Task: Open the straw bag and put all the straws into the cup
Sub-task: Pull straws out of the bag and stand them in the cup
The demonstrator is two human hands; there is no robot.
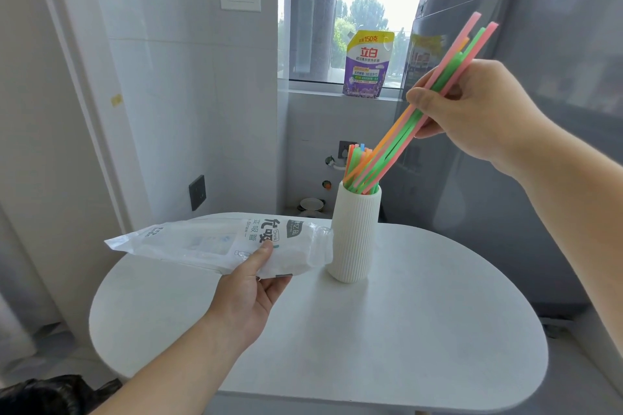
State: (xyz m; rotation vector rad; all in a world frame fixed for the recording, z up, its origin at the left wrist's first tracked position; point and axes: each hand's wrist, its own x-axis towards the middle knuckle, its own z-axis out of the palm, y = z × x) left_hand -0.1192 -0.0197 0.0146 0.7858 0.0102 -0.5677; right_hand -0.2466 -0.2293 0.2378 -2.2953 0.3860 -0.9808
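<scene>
Take the cup [352,232] as your landmark: it stands upright toward the far edge of the round white worktop [387,330], a tall, white, ribbed vessel. Behind and to the right of the cup rises a large grey appliance [526,131]. Behind the cup and higher up is a window sill, where a purple detergent pouch [367,65] stands against the glass.

Just left of the cup, your left hand [247,293] holds the straw bag [219,244] above the worktop, thumb pressed on top and fingers curled beneath. The bag lies nearly level, its printed end touching or almost touching the cup's side; you cannot tell which. It looks flat, and whether any straws remain inside cannot be made out.

Above and to the right of the cup, your right hand [472,111] is closed on a bundle of straws [438,84], pink, green and orange. The bundle slants down to the left, its lower ends inside the cup's mouth and its upper ends sticking out above your fingers.

Shorter-looking straw tips [359,153], orange, green and blue, already stand in the cup beside the bundle.
</scene>
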